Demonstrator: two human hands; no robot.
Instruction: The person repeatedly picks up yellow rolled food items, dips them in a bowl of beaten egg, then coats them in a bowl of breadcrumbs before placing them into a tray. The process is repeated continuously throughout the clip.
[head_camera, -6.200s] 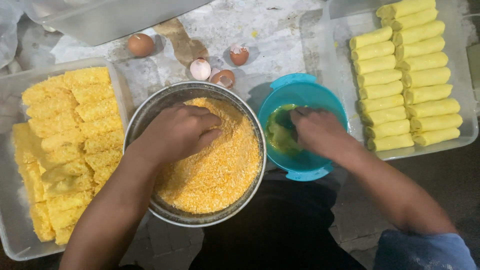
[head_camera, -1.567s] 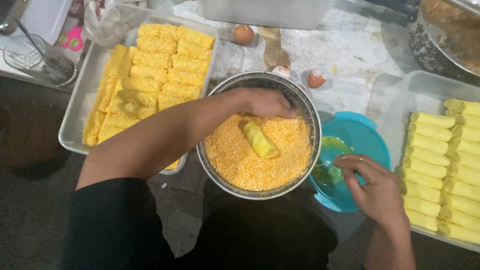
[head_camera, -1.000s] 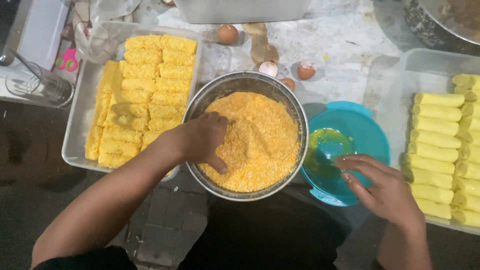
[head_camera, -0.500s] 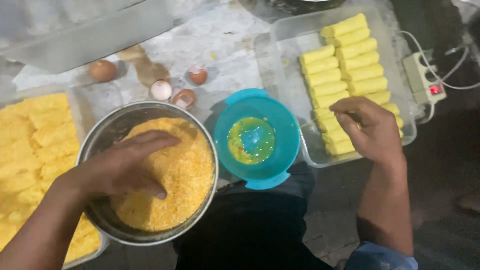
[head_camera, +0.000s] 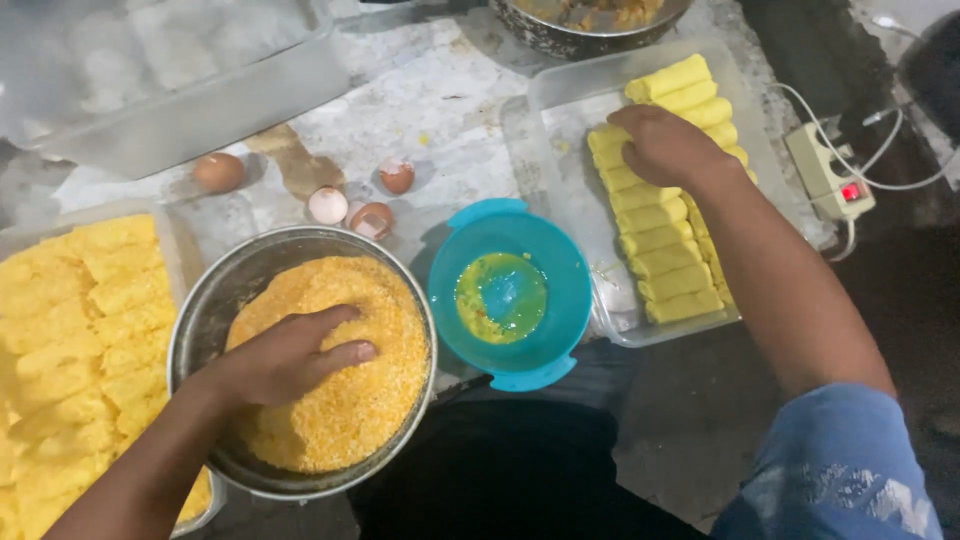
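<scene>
Left hand (head_camera: 290, 355) palm-down in breadcrumbs (head_camera: 370, 400)

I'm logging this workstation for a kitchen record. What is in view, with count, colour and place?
Metal bowl: one, grey, front left, holding orange-yellow crumbs.
Small bowl: one, turquoise, centre, with yellow beaten egg at the bottom.
Plain rolls: about a dozen or more, pale yellow, stacked in the clear tray at right.
Crumbed pieces: many, deep yellow, in a tray at far left.
Whole egg: one, brown, on the counter behind the metal bowl.
Eggshell pieces: three, brown and white, beside it.
Clear container: one, top left.
Dark pot: one, top centre, contents unclear.
Power strip: one, white, far right.
Left hand: pressing into the crumbs.
Right hand: on the plain rolls.
</scene>
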